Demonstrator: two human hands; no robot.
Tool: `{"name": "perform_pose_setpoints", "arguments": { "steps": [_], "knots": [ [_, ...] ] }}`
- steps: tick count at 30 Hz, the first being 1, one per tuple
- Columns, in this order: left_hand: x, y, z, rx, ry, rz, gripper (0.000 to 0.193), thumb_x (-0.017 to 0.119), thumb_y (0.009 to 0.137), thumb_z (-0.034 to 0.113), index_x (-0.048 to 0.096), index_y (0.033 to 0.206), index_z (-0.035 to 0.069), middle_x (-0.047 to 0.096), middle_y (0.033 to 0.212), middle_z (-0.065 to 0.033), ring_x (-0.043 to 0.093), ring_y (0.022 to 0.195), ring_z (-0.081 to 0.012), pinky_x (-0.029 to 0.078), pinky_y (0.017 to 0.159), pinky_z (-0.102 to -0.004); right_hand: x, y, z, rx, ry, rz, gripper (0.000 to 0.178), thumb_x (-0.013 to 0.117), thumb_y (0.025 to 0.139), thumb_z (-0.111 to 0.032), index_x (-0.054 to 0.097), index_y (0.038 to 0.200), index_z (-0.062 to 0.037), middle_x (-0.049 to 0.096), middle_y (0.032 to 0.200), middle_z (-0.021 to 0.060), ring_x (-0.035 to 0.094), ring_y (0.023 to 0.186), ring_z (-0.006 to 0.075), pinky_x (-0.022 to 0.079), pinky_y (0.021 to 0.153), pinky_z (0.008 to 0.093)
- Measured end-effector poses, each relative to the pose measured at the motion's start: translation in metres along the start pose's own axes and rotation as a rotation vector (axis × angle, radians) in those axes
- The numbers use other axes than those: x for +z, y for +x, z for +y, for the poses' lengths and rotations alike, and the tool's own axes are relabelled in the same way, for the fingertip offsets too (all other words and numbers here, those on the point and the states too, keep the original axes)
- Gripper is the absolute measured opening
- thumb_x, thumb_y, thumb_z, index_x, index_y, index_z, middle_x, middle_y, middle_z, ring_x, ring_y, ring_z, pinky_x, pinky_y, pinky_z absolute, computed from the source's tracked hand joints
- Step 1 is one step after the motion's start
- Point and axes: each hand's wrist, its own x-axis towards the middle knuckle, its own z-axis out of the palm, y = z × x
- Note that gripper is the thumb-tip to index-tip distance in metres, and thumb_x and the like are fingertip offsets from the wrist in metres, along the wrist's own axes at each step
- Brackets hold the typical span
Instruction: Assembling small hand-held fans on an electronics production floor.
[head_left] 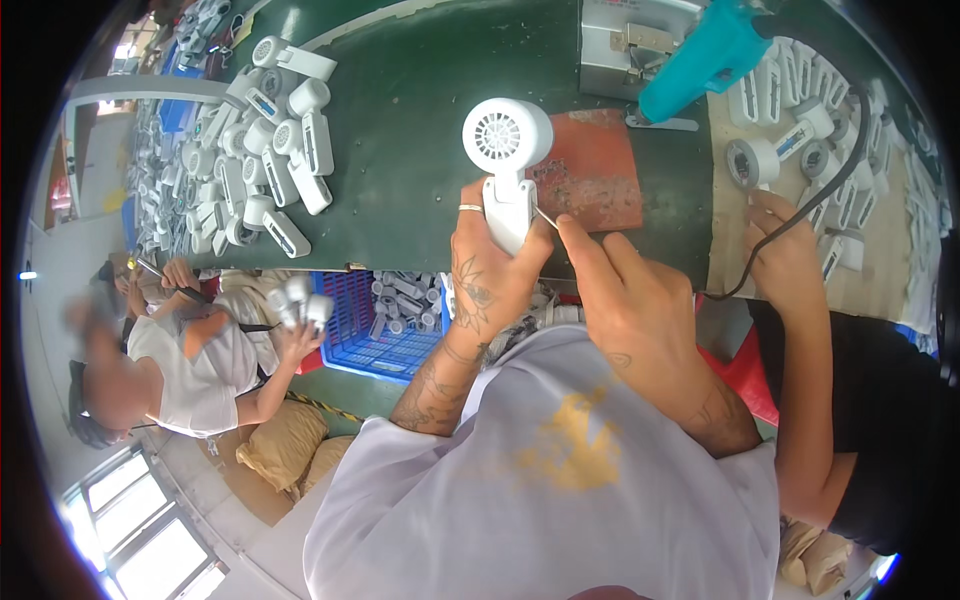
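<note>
My left hand (490,265), with a ring on one finger, grips the handle of a white hair-dryer body (507,150) held upright over the dark green belt (420,130); its round grille faces me. My right hand (625,295) pinches a thin metal pin-like tool (546,216) whose tip touches the side of the dryer's handle. A rust-red pad (595,170) lies on the belt just behind the dryer.
Several white dryer bodies (275,140) are piled on the belt's left. A teal heat gun (705,55) and grey metal box (625,40) sit at the back. A co-worker's hand (785,250) at right reaches more dryers (790,110). Another person (190,350) sits lower left beside a blue crate (385,330).
</note>
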Motion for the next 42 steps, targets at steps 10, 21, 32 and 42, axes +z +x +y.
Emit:
{"name": "perform_pose_setpoints", "arguments": {
  "steps": [10, 21, 32, 42],
  "knots": [
    [-0.010, 0.009, -0.004, 0.107, 0.098, 0.074, 0.042, 0.073, 0.083, 0.012, 0.053, 0.118, -0.003, 0.068, 0.092, -0.0110, 0.067, 0.080, -0.0197, 0.054, 0.072, -0.0332, -0.014, -0.005, -0.007, 0.050, -0.006, 0.077, 0.050, 0.066, 0.072, 0.002, 0.065, 0.123, 0.0014, 0.045, 0.071, 0.0048, 0.049, 0.049, 0.0170, 0.041, 0.045, 0.0323],
    [-0.032, 0.005, 0.028, -0.070, -0.382, -0.027, 0.049, 0.059, 0.086, 0.008, 0.047, 0.131, -0.004, 0.057, 0.087, -0.0063, 0.056, 0.061, -0.0142, 0.044, 0.052, -0.0262, -0.009, 0.004, -0.010, 0.006, 0.118, 0.163, 0.052, 0.070, 0.075, 0.001, 0.070, 0.125, -0.0079, 0.034, 0.068, 0.0021, 0.041, 0.048, 0.0144, 0.035, 0.044, 0.0315],
    [-0.032, -0.001, 0.028, -0.081, -0.377, -0.067, 0.040, 0.060, 0.088, 0.005, 0.045, 0.124, -0.003, 0.062, 0.086, -0.0063, 0.060, 0.065, -0.0113, 0.048, 0.058, -0.0266, 0.000, 0.007, -0.012, -0.051, 0.114, 0.148, 0.054, 0.071, 0.077, 0.001, 0.066, 0.130, -0.0058, 0.037, 0.071, 0.0015, 0.043, 0.049, 0.0127, 0.039, 0.044, 0.0297],
    [-0.028, -0.002, 0.027, -0.013, -0.328, -0.018, 0.041, 0.059, 0.088, 0.003, 0.044, 0.125, -0.002, 0.062, 0.088, -0.0067, 0.059, 0.067, -0.0111, 0.049, 0.057, -0.0263, 0.002, 0.007, -0.015, -0.082, 0.079, 0.148, 0.055, 0.068, 0.074, 0.001, 0.065, 0.129, -0.0013, 0.037, 0.070, 0.0020, 0.043, 0.049, 0.0127, 0.039, 0.044, 0.0292]
  ]
}}
